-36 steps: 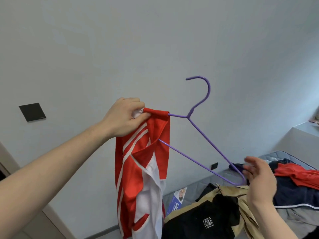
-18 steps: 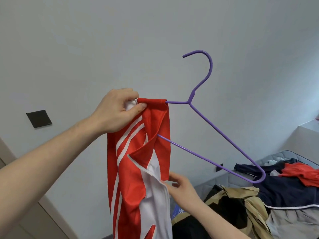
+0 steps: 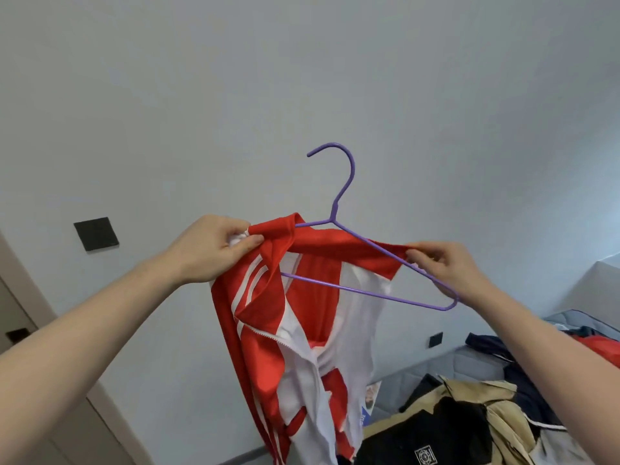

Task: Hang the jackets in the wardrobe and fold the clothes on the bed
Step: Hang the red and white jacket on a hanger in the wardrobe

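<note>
Both hands up in front of a plain grey wall (image 3: 436, 95), working 1 red-and-white jacket (image 3: 292, 317) onto 1 purple wire hanger (image 3: 349, 182).

Left hand (image 3: 214, 250): fingers and thumb curled tight, clamped on the jacket's left shoulder where it bunches over the hanger's left end. That end of the wire is hidden under fabric.

Right hand (image 3: 449, 266): thumb and fingertips pinch the red collar/shoulder edge of the jacket, right at the hanger's right arm. Fabric there lies over the upper wire; the hanger's right corner loop sticks out bare below the hand. Can't tell if the fingers also touch the wire.

Hanger sits hook up, tilted down to the right. The lower bar runs across the open front of the jacket. Jacket hangs down from both grips, front open, zipper edge visible, white stripes on the left sleeve.

Bed (image 3: 469, 360) at lower right, grey mattress, with a heap on it: tan-and-black jacket (image 3: 446, 427) nearest, dark navy garment (image 3: 523, 374) behind it, a red garment (image 3: 600, 350) at the far right edge. A printed leaflet (image 3: 370, 397) shows just beside the hanging jacket's hem.

Black square wall plate (image 3: 96, 233) left of the left hand; a smaller black plate (image 3: 435, 339) low on the wall near the bed.
</note>
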Demonstrator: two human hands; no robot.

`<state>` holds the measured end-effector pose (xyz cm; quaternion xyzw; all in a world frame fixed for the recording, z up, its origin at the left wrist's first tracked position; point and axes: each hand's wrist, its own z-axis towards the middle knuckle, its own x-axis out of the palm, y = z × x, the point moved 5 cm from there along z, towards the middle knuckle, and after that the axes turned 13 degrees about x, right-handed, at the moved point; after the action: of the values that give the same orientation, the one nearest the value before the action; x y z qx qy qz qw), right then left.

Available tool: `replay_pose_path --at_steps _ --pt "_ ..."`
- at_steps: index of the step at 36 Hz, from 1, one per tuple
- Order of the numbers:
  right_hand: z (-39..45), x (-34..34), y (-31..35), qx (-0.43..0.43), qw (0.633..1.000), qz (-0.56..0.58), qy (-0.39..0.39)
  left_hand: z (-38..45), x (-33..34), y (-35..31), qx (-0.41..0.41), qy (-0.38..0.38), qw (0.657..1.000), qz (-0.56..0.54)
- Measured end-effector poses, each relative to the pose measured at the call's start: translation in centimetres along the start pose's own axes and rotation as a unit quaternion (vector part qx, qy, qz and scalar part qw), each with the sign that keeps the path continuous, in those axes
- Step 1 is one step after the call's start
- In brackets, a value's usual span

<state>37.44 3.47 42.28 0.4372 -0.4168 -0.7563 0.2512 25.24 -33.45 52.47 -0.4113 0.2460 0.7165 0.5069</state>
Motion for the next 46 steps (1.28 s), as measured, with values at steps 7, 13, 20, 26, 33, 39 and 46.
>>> replay_pose_path --at_steps 7,13,20,26,33,39,46 --pt "2.3 -2.6 3.2 0.0 0.995 0.101 0.009 1.3 0.6 0.7 0.053 0.047 0.984 0.163" --pt "3.2 -2.5 5.1 0.005 0.99 0.132 -0.043 2.9 0.3 0.2 0.106 0.018 0.977 0.185" --pt "4.8 -3.6 5.1 0.003 0.992 0.098 -0.074 3.9 -1.8 -1.1 0.176 -0.024 0.966 0.186" --pt "4.7 -3.9 5.2 0.007 0.994 0.096 -0.06 5.2 -3.8 -2.4 0.222 -0.041 0.931 0.288" --pt "3.1 -2.4 6.2 0.003 0.983 0.183 -0.014 5.2 -3.9 -1.5 0.165 0.011 0.935 0.315" --pt "1.5 0.9 4.6 0.031 0.977 0.206 0.037 4.6 -4.6 0.2 0.083 -0.026 0.952 0.295" --pt "-1.4 5.2 4.9 0.01 0.976 0.198 0.092 5.0 -4.9 1.3 -0.005 -0.053 0.961 0.27"
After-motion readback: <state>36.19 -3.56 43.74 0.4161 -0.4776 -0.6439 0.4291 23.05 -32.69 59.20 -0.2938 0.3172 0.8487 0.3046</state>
